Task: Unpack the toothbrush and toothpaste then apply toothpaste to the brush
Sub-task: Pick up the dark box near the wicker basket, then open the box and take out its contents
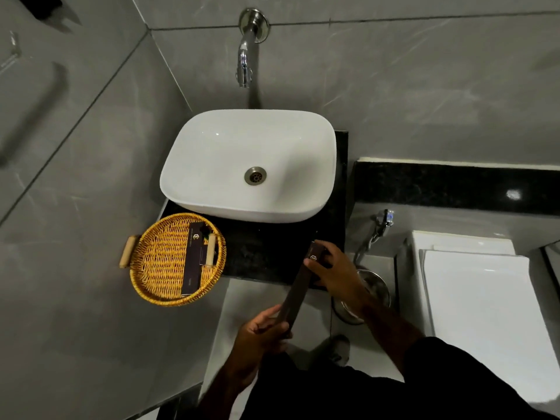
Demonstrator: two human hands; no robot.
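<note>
A long dark box (298, 287) is held between both hands, beyond the front edge of the desk (260, 253), near its front right corner. The left hand (260, 331) grips the near end of the box, fingers wrapped around it. The right hand (333, 271) closes over the far end, which bears a small logo and lies above the desk's front right corner. A woven basket (151, 268) sits on the front left corner of the desk, overhanging the edge. A second dark box (194, 262) lies inside it, well apart from both hands. A white sink (212, 153) occupies the rear of the desk.
</note>
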